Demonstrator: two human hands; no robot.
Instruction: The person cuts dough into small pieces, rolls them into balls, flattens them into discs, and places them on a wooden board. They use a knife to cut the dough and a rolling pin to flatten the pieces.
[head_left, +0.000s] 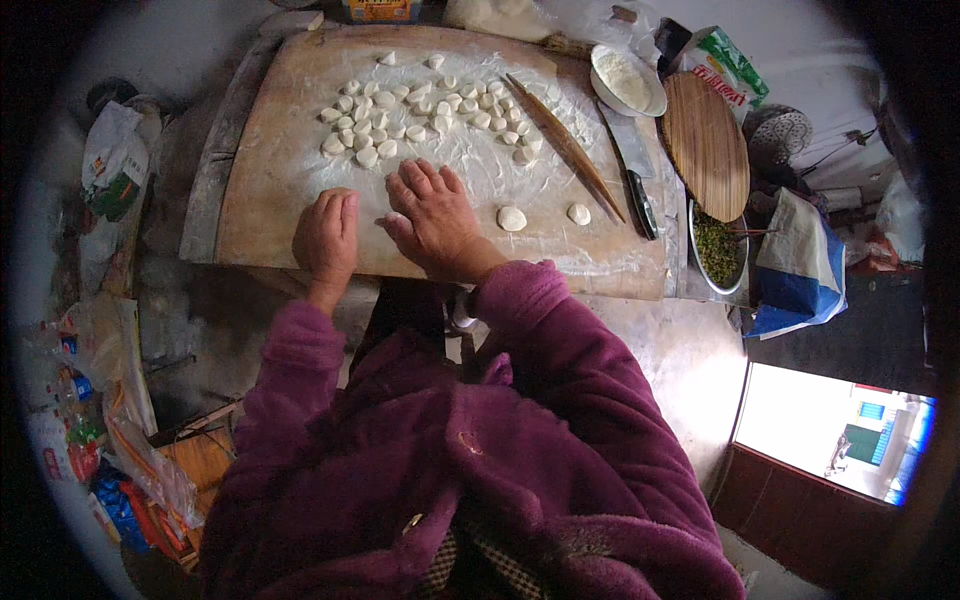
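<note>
A floured wooden board [262, 195] lies in front of me. Near its front edge, my right hand [430, 222] rests palm down with its fingers stretched out; anything under the palm is hidden. To its left, my left hand [328, 238] is closed, fingers curled in, and I cannot see whether something is inside. Just beyond both hands, several small white dough pieces [387, 149] are scattered. Two separate dough pieces, a flatter round one [511, 218] and a smaller one [579, 214], sit right of my right hand. A tapered wooden rolling pin [566, 150] lies slantwise farther right.
A knife [640, 195] with a black handle lies along the board's right side. Beyond it stand a white bowl of flour [627, 82], a round slatted wooden lid [705, 145] and a bowl of chopped green filling [718, 258]. Plastic bags [115, 150] hang at the left.
</note>
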